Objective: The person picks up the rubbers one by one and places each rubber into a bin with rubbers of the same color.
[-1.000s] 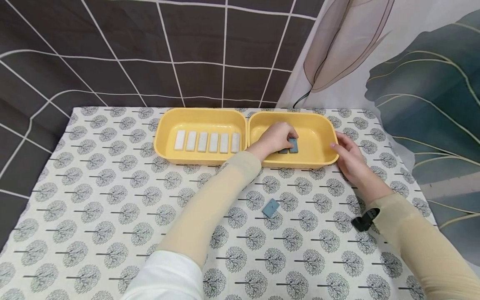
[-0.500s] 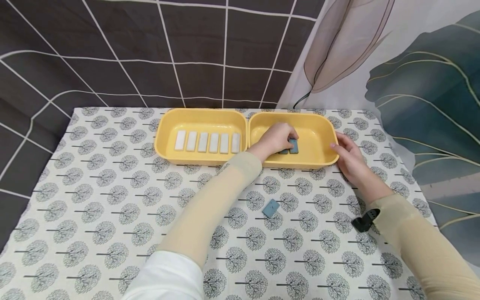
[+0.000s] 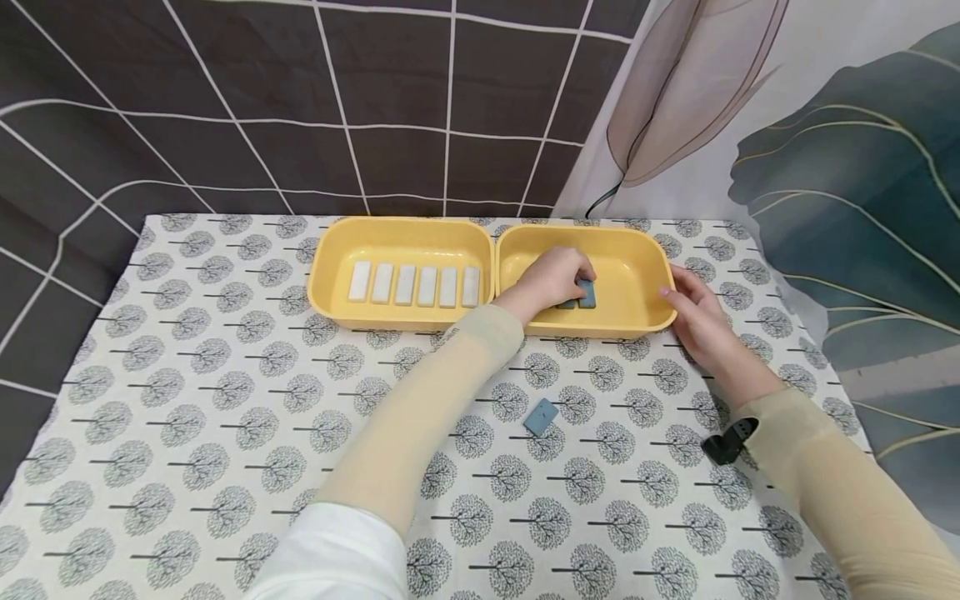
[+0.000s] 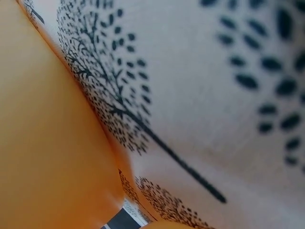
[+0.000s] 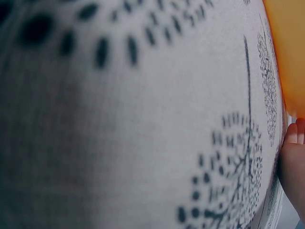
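Note:
My left hand [image 3: 551, 275] reaches into the right yellow tray [image 3: 630, 325]. Its thumb and fingertips pinch a small blue-grey block [image 3: 587, 294] standing on the tray floor. Beside that block lies another dark blue block [image 3: 567, 304], partly hidden under the hand. At the tray's right end, my right hand [image 3: 702, 321] holds the rim, thumb over the edge and fingers along the outer wall. The right wrist view catches part of this hand [image 5: 294, 160] by the yellow wall. A loose blue block [image 3: 541, 417] lies on the cloth in front of the tray.
The left yellow tray [image 3: 401, 321] adjoins the right one and contains a row of several white blocks [image 3: 405, 285]. Both trays sit on a tree-patterned tablecloth [image 3: 225, 467]. Behind the table hangs a dark checked curtain [image 3: 390, 83], with a leaf-patterned curtain [image 3: 862, 208] at right.

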Demonstrator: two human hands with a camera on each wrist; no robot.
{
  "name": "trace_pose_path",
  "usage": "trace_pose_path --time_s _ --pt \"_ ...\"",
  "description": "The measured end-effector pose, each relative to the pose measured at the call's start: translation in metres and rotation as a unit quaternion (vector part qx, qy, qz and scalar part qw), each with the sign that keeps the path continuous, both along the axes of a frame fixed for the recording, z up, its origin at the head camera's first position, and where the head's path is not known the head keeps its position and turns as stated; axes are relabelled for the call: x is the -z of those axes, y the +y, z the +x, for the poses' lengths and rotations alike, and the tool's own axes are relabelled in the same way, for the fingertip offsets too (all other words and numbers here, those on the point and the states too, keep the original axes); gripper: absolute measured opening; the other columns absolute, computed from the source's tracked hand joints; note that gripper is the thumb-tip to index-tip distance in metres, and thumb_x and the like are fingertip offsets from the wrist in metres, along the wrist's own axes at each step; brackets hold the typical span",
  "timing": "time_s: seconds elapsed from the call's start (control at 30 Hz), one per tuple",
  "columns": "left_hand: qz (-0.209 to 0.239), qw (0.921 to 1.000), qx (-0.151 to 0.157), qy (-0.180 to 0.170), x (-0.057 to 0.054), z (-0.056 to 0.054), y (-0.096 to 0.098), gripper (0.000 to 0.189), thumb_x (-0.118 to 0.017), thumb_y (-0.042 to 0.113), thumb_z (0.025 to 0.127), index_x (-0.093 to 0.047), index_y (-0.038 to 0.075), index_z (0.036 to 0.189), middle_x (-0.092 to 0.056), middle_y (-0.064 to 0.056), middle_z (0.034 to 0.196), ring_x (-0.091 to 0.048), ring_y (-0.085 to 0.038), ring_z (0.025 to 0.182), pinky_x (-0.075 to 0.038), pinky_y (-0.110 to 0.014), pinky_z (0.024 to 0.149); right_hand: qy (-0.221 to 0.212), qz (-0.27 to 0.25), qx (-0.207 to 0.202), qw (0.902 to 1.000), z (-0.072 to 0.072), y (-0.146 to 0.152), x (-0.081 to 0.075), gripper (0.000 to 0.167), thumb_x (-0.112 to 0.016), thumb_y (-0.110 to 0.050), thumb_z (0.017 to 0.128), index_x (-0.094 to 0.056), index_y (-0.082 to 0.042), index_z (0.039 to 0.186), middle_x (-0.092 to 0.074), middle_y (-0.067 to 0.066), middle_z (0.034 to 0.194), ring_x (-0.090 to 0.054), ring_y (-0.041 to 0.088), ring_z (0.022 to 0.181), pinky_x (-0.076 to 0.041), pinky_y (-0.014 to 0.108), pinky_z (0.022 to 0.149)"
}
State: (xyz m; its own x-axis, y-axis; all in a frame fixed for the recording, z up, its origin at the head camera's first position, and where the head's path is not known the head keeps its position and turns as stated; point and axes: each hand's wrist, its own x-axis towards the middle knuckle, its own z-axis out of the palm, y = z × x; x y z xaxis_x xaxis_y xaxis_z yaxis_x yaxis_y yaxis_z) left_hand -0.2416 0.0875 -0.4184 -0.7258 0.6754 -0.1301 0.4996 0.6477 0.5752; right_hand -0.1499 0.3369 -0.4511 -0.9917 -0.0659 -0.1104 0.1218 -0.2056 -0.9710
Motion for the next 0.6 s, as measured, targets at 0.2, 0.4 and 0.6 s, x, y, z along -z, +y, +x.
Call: trace_pose_path --time_s 0.2,0.4,0.6 --pt "0.006 0.9999 -0.006 -0.007 0.0 -0.0012 -0.001 0.034 -0.076 0.016 0.1 -0.074 0.009 0.133 -0.074 -0.004 0.137 -0.066 -0.018 0.129 -0.05 -0.024 0.116 0.002 0.0 -0.001 1.0 0.0 -0.0012 -0.0007 0.038 -0.051 0.004 0.107 -0.056 -0.017 0.139 -0.054 -0.002 0.135 -0.055 0.011 0.122 -0.057 0.013 0.103" --pt "0.031 0.9991 -0.022 -0.02 -0.0007 -0.0019 -0.0024 0.035 -0.076 0.016 0.1 -0.073 0.008 0.133 -0.076 -0.006 0.133 -0.068 -0.018 0.123 -0.054 -0.022 0.111 0.001 0.006 0.0 1.0 0.0006 -0.0014 -0.0015 0.038 -0.051 0.003 0.107 -0.056 -0.018 0.139 -0.054 -0.003 0.135 -0.055 0.01 0.122 -0.056 0.012 0.103" --pt "0.06 0.9974 -0.032 -0.021 -0.0036 0.0004 -0.0023 0.033 -0.075 0.014 0.1 -0.072 0.009 0.133 -0.075 -0.005 0.135 -0.069 -0.017 0.123 -0.055 -0.021 0.11 0.0 0.006 -0.003 1.0 0.0009 -0.0007 -0.002 0.038 -0.051 0.003 0.108 -0.055 -0.017 0.14 -0.054 -0.002 0.135 -0.055 0.011 0.122 -0.056 0.012 0.103"
